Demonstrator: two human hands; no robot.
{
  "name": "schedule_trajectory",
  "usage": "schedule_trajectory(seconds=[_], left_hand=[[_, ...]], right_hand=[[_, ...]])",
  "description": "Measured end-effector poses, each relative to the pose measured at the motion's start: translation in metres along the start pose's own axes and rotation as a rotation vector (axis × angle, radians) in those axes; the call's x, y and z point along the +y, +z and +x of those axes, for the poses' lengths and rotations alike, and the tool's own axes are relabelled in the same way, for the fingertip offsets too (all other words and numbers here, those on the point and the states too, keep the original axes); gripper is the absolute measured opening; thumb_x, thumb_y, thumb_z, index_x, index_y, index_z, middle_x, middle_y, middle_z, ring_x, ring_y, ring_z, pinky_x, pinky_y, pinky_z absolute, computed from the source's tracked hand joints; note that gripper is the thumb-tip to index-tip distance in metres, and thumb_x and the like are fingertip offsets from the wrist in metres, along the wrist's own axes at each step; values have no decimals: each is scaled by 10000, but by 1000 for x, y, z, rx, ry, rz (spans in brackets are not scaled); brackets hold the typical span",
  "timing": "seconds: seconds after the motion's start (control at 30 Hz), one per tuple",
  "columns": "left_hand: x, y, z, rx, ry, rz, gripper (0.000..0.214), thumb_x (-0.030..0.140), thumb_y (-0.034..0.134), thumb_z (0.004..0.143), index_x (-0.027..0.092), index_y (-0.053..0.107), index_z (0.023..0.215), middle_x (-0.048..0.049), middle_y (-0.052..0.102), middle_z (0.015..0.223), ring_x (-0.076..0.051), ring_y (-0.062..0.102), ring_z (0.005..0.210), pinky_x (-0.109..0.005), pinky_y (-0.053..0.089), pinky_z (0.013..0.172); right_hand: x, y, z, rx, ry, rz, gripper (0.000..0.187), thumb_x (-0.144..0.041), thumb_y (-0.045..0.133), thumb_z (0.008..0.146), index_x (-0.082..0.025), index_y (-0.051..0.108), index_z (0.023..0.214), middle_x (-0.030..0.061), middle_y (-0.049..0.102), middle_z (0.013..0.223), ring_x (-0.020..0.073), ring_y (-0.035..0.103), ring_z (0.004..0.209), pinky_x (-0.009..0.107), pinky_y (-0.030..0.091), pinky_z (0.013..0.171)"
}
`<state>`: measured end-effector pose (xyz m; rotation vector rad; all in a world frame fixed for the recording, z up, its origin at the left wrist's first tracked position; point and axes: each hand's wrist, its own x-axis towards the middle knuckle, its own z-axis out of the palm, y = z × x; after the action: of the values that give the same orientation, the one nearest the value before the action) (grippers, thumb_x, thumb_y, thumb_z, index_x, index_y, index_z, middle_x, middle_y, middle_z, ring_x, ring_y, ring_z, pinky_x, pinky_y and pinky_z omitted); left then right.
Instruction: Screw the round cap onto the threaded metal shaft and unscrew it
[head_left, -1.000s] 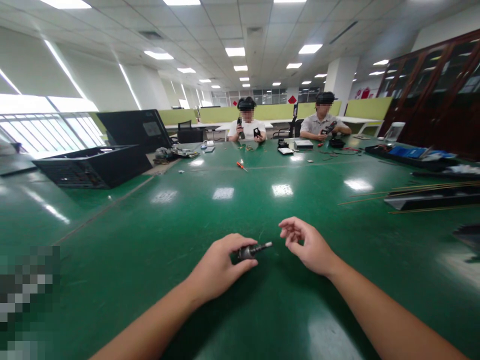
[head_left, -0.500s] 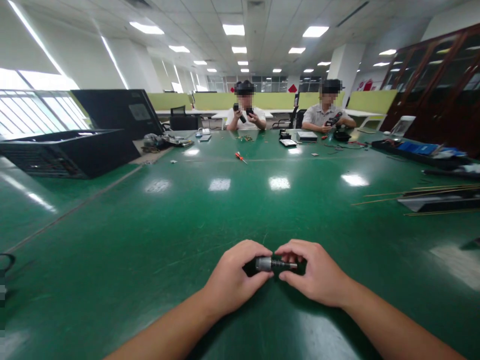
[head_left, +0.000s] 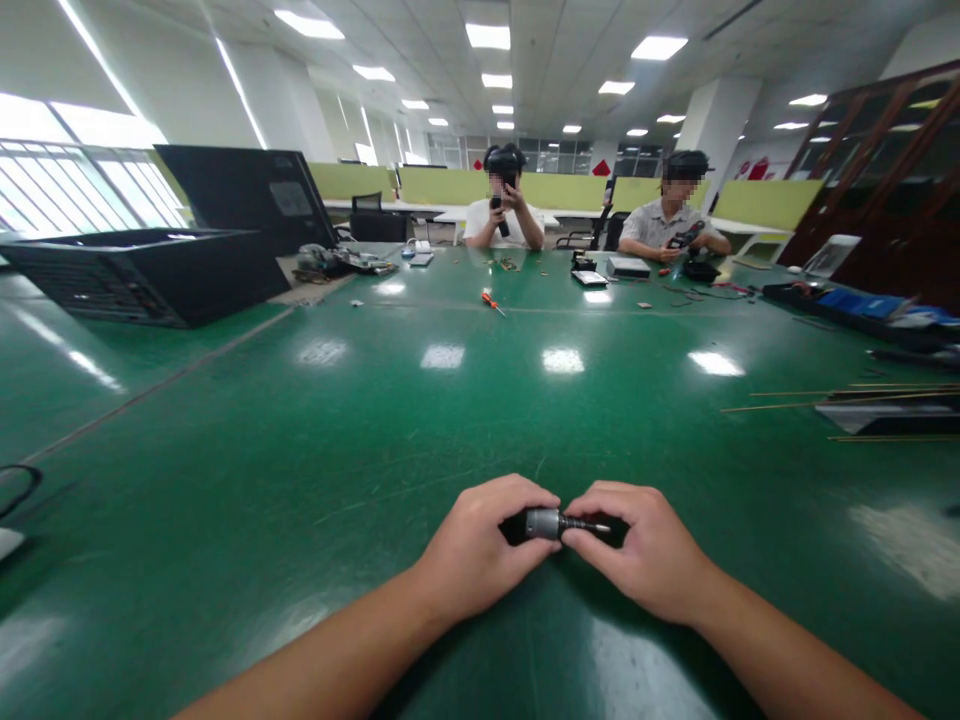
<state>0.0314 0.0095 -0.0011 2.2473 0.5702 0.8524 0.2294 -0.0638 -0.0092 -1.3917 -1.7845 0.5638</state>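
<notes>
Grey metal made up the body of one small cylinder point(head_left: 541, 523) with one thin shaft, lying level between two hands close to the person. One left hand point(head_left: 476, 548) grasped the body between thumb and fingers; one right hand point(head_left: 658, 552) curled its thumb and fingertips about the shaft end, just beside the left, though whether they pinched it I could not tell. Beneath both spread one green table point(head_left: 420, 420), and past the hands, well apart, lay one orange-handled screwdriver point(head_left: 491, 302). At least three thin rods point(head_left: 772, 407) reached in from the right, and one dark cable point(head_left: 30, 482) curved at the left edge. Farther left stood one black open case point(head_left: 225, 275) with one black panel point(head_left: 225, 190) upright behind it. Across the table sat two co-workers, one in a white shirt point(head_left: 480, 222) with one dark tool point(head_left: 501, 225) raised, one in a patterned shirt point(head_left: 643, 222), both wearing headgear
</notes>
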Motion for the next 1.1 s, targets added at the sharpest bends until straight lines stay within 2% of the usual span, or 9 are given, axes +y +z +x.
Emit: schedule_trajectory(seconds=[0.07,0.23,0.43,0.53,0.73,1.1], left_hand=[[-1,0,0,0,4,4,245,142,728,764,216,691,995,-29,712,931,-168,661,851,-274,506,785],[-1,0,1,8,-7,19,241,149,731,767,217,691,995,-23,713,931,-164,662,851,-271,502,780],[-1,0,0,20,-1,29,270,141,745,745,215,693,1000,-29,716,936,-172,665,856,-278,511,788],[-1,1,-1,15,10,30,289,132,754,741,218,690,1010,-21,713,951,-163,663,872,-266,509,800],[-1,0,-1,-18,26,15,276,121,729,769,222,684,1022,-14,708,954,-153,658,877,-257,501,809],[0,1,-1,5,13,-3,266,128,757,753,208,694,999,-16,709,938,-147,657,865,-249,494,800]], right_hand=[[0,0,0,-11,3,-16,62,-251,707,793,-241,733,848,25,690,753,188,626,678,305,444,632],[0,-1,0,38,4,-11,241,-187,717,744,-253,706,976,25,698,831,196,629,736,308,470,678],[1,-1,0,7,-25,-15,101,-242,671,826,-248,738,901,34,694,782,189,622,693,301,436,629],[0,-2,0,-42,-14,-24,122,-300,641,869,-242,748,871,41,692,763,187,623,678,301,420,615],[-1,-4,0,-23,-4,-35,150,-271,707,807,-236,734,950,37,694,802,192,633,711,304,452,655],[-1,-2,0,-52,-26,-13,101,-284,661,865,-247,752,886,32,713,782,179,641,687,294,440,623]])
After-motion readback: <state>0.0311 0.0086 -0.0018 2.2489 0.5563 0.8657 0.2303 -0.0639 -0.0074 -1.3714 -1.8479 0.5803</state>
